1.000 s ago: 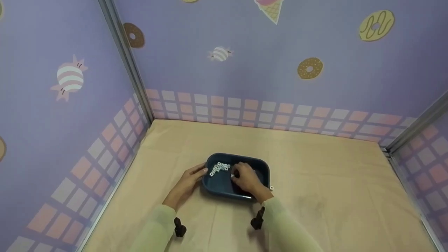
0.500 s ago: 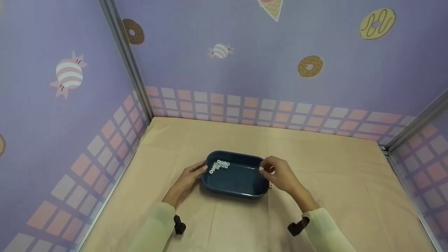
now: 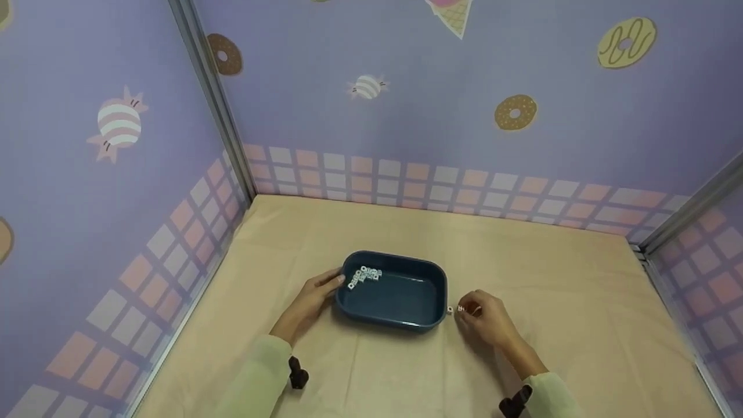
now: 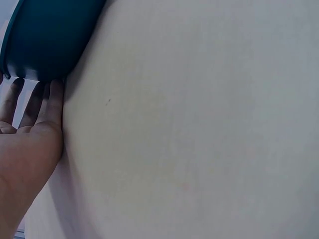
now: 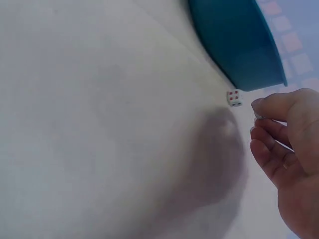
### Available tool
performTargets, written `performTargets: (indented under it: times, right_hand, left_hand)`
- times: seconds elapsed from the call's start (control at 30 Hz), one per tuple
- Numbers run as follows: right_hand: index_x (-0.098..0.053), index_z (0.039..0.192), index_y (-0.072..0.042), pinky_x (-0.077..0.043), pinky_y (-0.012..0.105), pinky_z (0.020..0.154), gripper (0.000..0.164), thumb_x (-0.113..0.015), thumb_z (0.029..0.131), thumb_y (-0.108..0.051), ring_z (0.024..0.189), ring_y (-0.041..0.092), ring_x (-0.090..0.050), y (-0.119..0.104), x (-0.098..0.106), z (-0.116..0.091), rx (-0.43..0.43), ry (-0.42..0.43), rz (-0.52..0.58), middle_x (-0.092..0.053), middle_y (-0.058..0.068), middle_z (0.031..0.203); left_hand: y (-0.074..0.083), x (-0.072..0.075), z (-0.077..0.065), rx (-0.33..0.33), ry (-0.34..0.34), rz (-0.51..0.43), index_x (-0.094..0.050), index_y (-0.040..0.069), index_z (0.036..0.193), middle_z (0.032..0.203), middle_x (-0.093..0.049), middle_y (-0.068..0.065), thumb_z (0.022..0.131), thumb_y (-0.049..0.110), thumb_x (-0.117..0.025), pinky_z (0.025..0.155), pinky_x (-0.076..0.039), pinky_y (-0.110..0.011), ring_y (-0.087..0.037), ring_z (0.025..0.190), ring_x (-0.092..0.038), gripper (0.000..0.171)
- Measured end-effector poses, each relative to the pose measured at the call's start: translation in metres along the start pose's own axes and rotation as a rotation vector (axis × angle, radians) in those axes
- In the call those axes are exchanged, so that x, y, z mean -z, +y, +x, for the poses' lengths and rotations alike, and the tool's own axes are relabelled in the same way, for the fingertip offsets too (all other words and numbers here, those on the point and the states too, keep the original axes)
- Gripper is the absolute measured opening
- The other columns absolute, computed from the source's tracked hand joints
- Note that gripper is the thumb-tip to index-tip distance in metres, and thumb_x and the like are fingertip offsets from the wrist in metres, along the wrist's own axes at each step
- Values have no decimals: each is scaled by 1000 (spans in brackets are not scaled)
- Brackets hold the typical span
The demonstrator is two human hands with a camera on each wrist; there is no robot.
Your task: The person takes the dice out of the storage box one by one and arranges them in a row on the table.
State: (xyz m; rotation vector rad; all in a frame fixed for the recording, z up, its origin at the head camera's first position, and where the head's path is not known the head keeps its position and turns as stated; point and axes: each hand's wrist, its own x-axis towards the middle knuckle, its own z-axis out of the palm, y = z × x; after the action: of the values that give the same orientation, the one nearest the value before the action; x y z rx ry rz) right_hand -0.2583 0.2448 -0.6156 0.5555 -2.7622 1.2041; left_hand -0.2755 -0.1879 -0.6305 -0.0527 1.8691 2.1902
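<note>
My left hand grips the left end of a dark blue-green rectangular tray, thumb at the rim and fingers against the outer wall. The left wrist view shows those fingers extended to the tray wall. Several small white dice lie bunched inside the tray at its left end. Beyond the tray's right end, my right hand pinches a white die between thumb and fingertip; only a sliver of it shows in the right wrist view. Another die, with red pips on top, sits on the cloth between tray and hand.
A beige cloth covers the tabletop around the tray. Purple walls with sweets printed on them enclose the table's back and sides, with metal posts at the corners.
My right hand has come out of the tray, over its right end, and down beside the lone die, with a die in its fingertips. The left hand and tray stay put.
</note>
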Motion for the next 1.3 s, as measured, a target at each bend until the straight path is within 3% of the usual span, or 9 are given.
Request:
performTargets:
  times: [0.57,0.87,1.3]
  right_hand:
    - [-76,98,-7,-53,24,70,19,-80,88,9,81,14,-61,8,-16,-1,-33,2,35,-66,1,92]
    - [-76,99,-9,-48,25,69,18,-82,88,4,80,16,-57,9,-21,0,-63,-7,28,-62,2,89]
    - [-78,98,-12,-47,27,73,16,-84,89,0,83,17,-57,10,-23,2,-96,-13,47,-62,1,89]
  left_hand:
    - [2,-1,-1,13,-4,4,-48,5,158,161,-48,-16,105,34,-70,122,-39,-45,-31,146,-50,65]
    - [3,0,-2,34,-8,1,-48,7,159,161,-49,-12,104,36,-71,121,-40,-42,-28,146,-51,65]
    - [0,1,-1,7,-6,-28,-50,5,157,160,-50,-16,105,29,-70,120,-42,-45,-31,145,-52,61]
